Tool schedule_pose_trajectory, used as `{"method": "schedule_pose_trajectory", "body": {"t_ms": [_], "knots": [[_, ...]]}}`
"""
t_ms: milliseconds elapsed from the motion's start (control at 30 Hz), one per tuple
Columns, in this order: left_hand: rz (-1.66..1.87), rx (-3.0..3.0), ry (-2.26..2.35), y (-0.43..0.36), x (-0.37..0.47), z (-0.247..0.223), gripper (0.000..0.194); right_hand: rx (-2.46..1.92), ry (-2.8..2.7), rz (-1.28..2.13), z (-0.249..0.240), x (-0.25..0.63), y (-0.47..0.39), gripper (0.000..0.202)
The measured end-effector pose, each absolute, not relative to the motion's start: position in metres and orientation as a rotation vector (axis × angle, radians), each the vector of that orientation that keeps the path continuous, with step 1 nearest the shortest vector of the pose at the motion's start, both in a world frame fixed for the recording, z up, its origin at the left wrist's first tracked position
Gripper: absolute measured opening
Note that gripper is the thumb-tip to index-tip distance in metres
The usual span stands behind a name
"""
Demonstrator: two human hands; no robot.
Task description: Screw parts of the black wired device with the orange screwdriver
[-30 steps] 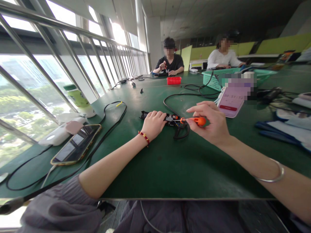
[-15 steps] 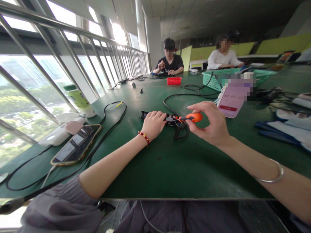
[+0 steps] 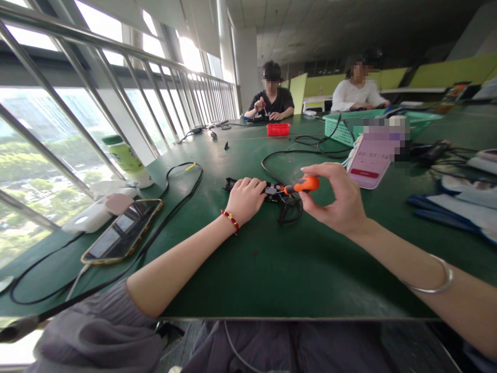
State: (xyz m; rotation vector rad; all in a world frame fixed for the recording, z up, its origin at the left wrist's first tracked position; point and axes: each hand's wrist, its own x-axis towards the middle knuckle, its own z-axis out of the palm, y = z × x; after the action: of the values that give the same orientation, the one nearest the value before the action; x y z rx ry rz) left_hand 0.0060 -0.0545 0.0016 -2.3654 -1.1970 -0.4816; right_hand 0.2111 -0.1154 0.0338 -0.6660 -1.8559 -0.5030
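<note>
My left hand (image 3: 247,198) is closed over a black elongated device (image 3: 232,184) lying on the green table, pressing it down. Past my fingers the device's inner parts and some thin wires show, and a black cable loops beside it. Between thumb and fingers of my right hand (image 3: 337,199) is an orange and black screwdriver (image 3: 308,184). Its shaft points left toward the exposed parts of the device; whether the tip sits in a screw is too small to tell.
A smartphone (image 3: 123,230), a green bottle (image 3: 127,161) and cables lie at left beside the railing. Ahead stand a red tray (image 3: 278,129), a turquoise basket (image 3: 337,129) and a propped phone (image 3: 368,160). Gloves (image 3: 458,207) lie at right. Two people sit across the table.
The screwdriver handle has turned and shifted slightly left in my right hand, whose fingers have moved a little. My left hand and the device have stayed in place.
</note>
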Motion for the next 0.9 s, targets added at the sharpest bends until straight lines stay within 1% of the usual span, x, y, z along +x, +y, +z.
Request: {"method": "schedule_pose_trajectory", "body": {"t_ms": [200,267,400,467,533,667,767,900], "knots": [[-0.499,-2.374,-1.202,-0.0545,0.0052,0.001,0.029,-0.702,-1.882,-0.516,0.0348,0.2102,-0.1162,0.017],[-0.499,-2.372,-1.2,-0.0543,0.0052,0.0008,0.029,-0.704,-1.874,-0.51,0.0346,0.2102,-0.1164,0.02],[-0.494,-2.368,-1.187,-0.0537,0.0055,0.001,0.027,-0.68,-1.866,-0.471,0.0344,0.2099,-0.1168,0.037],[-0.491,-2.368,-1.188,-0.0535,0.0056,0.001,0.027,-0.678,-1.88,-0.459,0.0343,0.2095,-0.1169,0.038],[-0.489,-2.367,-1.194,-0.0533,0.0055,0.0008,0.027,-0.692,-1.9,-0.465,0.0342,0.2091,-0.1169,0.03],[-0.498,-2.374,-1.196,-0.0531,0.0051,0.0,0.029,-0.701,-1.949,-0.45,0.0333,0.2092,-0.1162,0.004],[-0.505,-2.385,-1.202,-0.0532,0.005,0.0,0.03,-0.72,-1.957,-0.433,0.0326,0.21,-0.1155,0.01],[-0.515,-2.395,-1.213,-0.0535,0.0052,0.0007,0.03,-0.739,-1.934,-0.462,0.033,0.2108,-0.1156,0.011]]}}
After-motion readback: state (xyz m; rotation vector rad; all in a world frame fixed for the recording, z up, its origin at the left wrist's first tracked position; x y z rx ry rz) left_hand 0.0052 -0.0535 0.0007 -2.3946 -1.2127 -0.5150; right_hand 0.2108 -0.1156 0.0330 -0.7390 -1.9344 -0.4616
